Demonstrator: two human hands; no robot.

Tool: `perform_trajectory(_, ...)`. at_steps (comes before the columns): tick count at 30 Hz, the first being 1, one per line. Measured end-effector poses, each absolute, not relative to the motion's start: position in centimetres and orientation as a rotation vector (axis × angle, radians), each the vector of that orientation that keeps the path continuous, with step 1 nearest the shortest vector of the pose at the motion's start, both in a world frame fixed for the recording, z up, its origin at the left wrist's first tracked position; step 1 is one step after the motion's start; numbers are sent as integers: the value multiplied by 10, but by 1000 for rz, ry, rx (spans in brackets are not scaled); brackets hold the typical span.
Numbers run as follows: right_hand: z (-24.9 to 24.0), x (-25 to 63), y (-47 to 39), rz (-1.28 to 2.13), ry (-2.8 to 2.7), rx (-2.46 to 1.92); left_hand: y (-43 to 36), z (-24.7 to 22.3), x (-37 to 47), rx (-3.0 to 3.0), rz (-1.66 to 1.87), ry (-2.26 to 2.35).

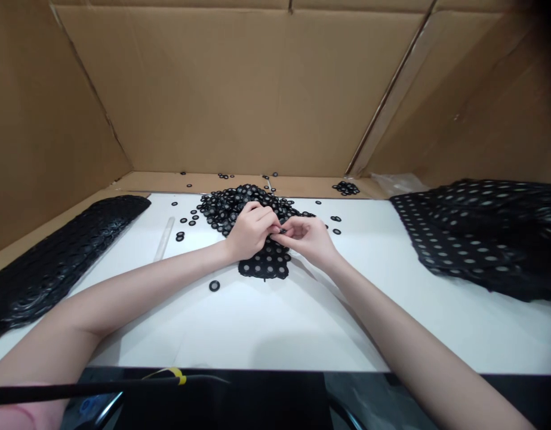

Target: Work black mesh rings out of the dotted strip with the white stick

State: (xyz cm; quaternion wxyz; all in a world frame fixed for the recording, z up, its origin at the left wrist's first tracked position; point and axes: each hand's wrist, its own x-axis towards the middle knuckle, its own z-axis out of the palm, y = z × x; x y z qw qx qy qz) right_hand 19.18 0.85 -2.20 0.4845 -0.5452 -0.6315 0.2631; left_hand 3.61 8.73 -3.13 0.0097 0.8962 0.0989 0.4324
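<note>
At the left of the frame, one ridged black bundle (69, 257) is lying along the white tabletop (266, 328), and one clear strip (165, 239) is resting near the left forearm. At centre, the left hand (254, 232) is curling over the heap of black discs (225, 203); whether it is gripping anything I cannot tell. Meeting its fingertips, the right hand (308, 239) is pinching one small black piece (283, 231), just above one dotted black panel (264, 266). At the right, one large dotted black sheet (476, 245) is spreading in folds.

A loosening pinch could be dropping the piece among its lookalikes; a dragging forearm could be scattering discs. One lone disc (214, 286) is sitting at lower centre; the heap is overlapping too much to count.
</note>
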Motion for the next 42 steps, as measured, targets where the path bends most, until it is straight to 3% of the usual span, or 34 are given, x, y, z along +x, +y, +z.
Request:
perform_trajectory(22,-27,189,11,532,-1523,-1431,88,-28,42,2624,1246,413)
perform_trajectory(35,-17,173,-7,572,-1614,-1278,153,-2,29,1643,1469,795)
perform_trajectory(42,-23,180,2,536,-1562,-1223,159,-20,13,2251,1448,878)
